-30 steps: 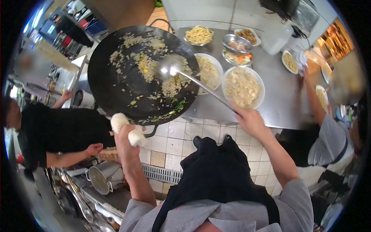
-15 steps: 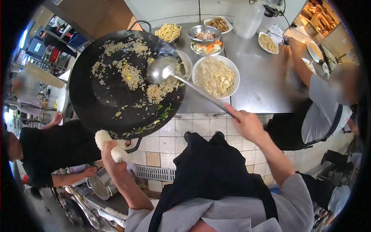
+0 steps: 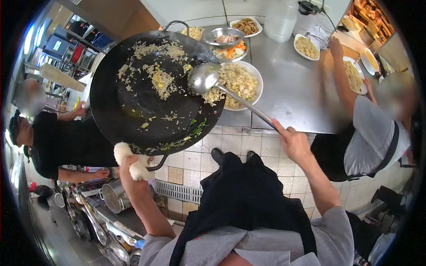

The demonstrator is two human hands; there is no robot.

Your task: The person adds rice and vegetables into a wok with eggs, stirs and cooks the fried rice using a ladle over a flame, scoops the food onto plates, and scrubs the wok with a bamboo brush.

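Observation:
My left hand (image 3: 128,170) is closed on a white cloth (image 3: 140,166) at the near rim of a big black wok (image 3: 128,99), beside its loop handle. Rice with bits of egg and greens lies scattered in the wok. In my right hand (image 3: 293,141) is the handle of a long metal ladle (image 3: 204,80). The ladle's bowl is at the wok's right rim, over some rice. A white bowl of fried rice (image 3: 242,84) stands right beside that rim, partly behind the ladle.
Behind the rice bowl are a metal bowl (image 3: 224,37), a plate of vegetables (image 3: 235,53) and a dish of brown food (image 3: 245,27). A co-worker (image 3: 372,133) handles plates at the right of the steel counter (image 3: 284,84). Another person (image 3: 66,146) stands at the left.
The wok is tilted more and reaches over the counter bowls. The ladle's bowl has moved right to the wok's rim. The co-worker at the right now reaches to a plate with both hands.

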